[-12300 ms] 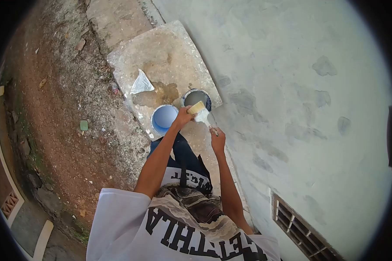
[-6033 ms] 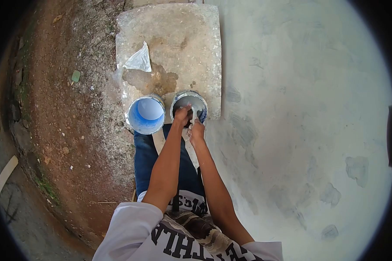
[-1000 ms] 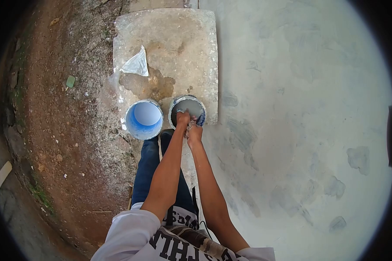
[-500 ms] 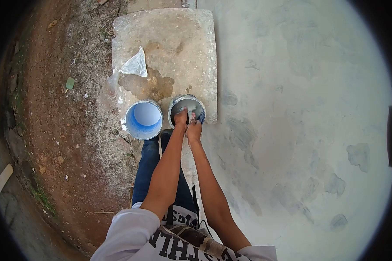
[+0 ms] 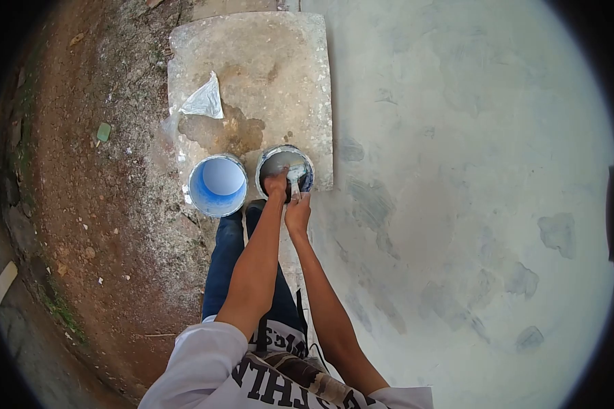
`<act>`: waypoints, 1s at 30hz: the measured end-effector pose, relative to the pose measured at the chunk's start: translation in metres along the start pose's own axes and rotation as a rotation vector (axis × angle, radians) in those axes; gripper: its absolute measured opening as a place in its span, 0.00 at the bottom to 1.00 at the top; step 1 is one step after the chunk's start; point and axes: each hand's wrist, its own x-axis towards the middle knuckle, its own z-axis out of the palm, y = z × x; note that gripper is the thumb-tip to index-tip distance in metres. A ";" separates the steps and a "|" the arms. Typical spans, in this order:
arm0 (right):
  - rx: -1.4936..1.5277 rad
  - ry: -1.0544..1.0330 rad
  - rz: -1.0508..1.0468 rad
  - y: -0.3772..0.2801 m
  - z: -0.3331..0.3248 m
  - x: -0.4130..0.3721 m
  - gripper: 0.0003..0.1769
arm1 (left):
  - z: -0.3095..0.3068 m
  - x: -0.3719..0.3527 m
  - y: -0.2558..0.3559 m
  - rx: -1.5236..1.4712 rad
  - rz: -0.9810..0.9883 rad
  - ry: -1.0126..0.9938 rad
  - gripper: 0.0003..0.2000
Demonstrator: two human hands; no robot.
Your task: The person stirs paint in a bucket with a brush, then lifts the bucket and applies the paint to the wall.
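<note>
A bucket (image 5: 260, 163) of cloudy grey liquid, its rim smeared with paint, stands at the front right corner of a worn slab. My right hand (image 5: 297, 214) is closed round the handle of a paintbrush (image 5: 295, 173), whose wide, whitish head lies inside the bucket's opening. Reaching over the near rim, my left hand (image 5: 275, 184) has its fingers curled at the side of the brush head, their tips partly hidden. Just left of this bucket is a second bucket (image 5: 196, 198), blue inside, with pale liquid at its bottom.
The stained slab (image 5: 293, 75) carries a crumpled silvery plastic piece (image 5: 205, 100) and a wet patch. A pale, patchy wall (image 5: 443, 170) rises along the right. Rough brown ground (image 5: 82, 204) with a small green object (image 5: 104, 131) stretches to the left. My legs (image 5: 224, 262) are close below the buckets.
My right hand has drawn slightly back toward me, and the brush head now shows broad side up. My left hand remains in the bucket. The whole view has shifted a little.
</note>
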 end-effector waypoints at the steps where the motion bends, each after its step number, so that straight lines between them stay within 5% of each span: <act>1: -0.006 0.011 -0.016 0.009 0.003 0.003 0.16 | -0.006 -0.029 0.025 -0.002 -0.019 -0.019 0.17; 6: -0.001 -0.009 -0.014 0.015 0.003 0.010 0.16 | -0.008 -0.004 0.009 -0.048 -0.198 -0.123 0.16; 8: -0.006 -0.024 -0.010 0.015 0.003 0.012 0.16 | -0.013 -0.004 0.005 -0.404 -0.201 -0.381 0.08; 15: -0.077 -0.086 -0.045 0.008 -0.003 0.003 0.15 | 0.003 0.054 -0.021 -0.359 -0.361 -0.201 0.05; 17: -0.080 -0.055 -0.122 0.016 0.001 0.005 0.13 | 0.014 0.080 -0.032 0.118 -0.500 -0.094 0.22; 20: 0.014 -0.168 -0.010 0.033 0.008 0.013 0.13 | -0.005 -0.004 0.043 0.219 -0.398 -0.014 0.12; 24: 0.001 -0.135 -0.045 0.049 0.010 0.010 0.14 | -0.004 0.001 0.036 0.342 -0.366 -0.058 0.17; 26: 0.000 -0.083 -0.121 0.060 0.010 0.011 0.12 | -0.005 0.053 -0.011 -0.003 -0.384 -0.616 0.18; 30: -0.041 -0.100 -0.144 0.057 0.001 0.019 0.12 | -0.005 0.027 0.001 -0.148 -0.362 -0.756 0.15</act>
